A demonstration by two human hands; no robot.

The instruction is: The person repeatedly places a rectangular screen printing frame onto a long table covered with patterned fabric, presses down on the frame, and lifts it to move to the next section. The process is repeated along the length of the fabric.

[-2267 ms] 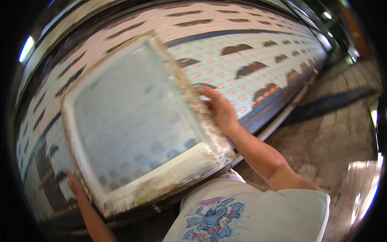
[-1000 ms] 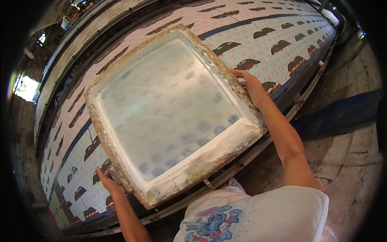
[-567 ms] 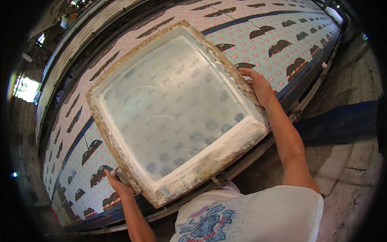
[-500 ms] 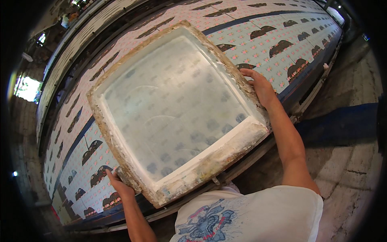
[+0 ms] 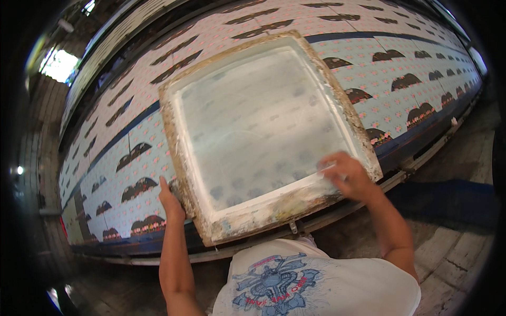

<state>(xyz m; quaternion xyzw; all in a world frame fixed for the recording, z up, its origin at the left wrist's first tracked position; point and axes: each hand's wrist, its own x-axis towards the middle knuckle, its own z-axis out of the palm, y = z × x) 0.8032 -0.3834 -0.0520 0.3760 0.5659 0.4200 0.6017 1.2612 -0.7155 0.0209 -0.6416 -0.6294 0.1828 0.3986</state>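
At my far left I see pale blue sheets [image 5: 105, 181], printed with small pink flowers and dark half-moon patches, lying on a long table. Against the screen's left side is my left hand [image 5: 173, 203], thumb stretched up beside the wood; the other fingers are out of sight, so I cannot tell whether they grip. The screen [image 5: 253, 126] lies mid-view over the sheets, beside the table's near edge, and seems to be where it was half a second ago, though my view has swung. Its mesh is taut, milky grey and blotched with darker spots; the squarish frame [image 5: 182, 158] is rough and crusted, brown outside and whitish within, with a broad, stained near rail. What has changed is my right hand [image 5: 349, 178]: it has left the right rail and now blurs above the near right corner, fingers loosely bent and parted, with nothing I can make out in them. I judge that the screen is resting on the table, with only the left hand beside its outer edge. Further right, past the table's thin metal-looking rail [image 5: 390, 181], runs the worn grey floor [image 5: 432, 258].
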